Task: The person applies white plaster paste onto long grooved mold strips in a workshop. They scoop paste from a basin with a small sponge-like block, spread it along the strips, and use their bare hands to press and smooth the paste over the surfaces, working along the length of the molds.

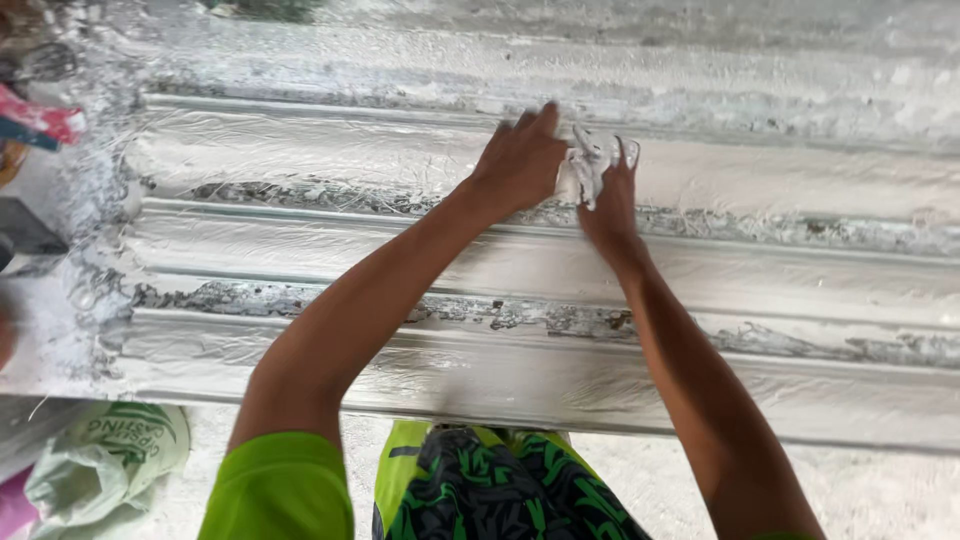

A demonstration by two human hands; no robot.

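Both my arms reach forward over long white plaster moulding strips (pixel 300 250) that lie side by side on a bench. My left hand (pixel 520 160) lies palm down on the far strip, fingers spread. My right hand (pixel 608 195), right beside it, grips a wad of white plaster-soaked fibre (pixel 585 160) and presses it onto the same strip. The two hands touch around the wad. Wet plaster coats the strips, with grey rough gaps between them.
A white sack with green print (pixel 110 455) sits on the floor at the lower left. Red and blue packaging (pixel 35 122) lies at the left edge. The bench's near edge (pixel 700 425) runs across in front of my green and black clothing (pixel 480 490).
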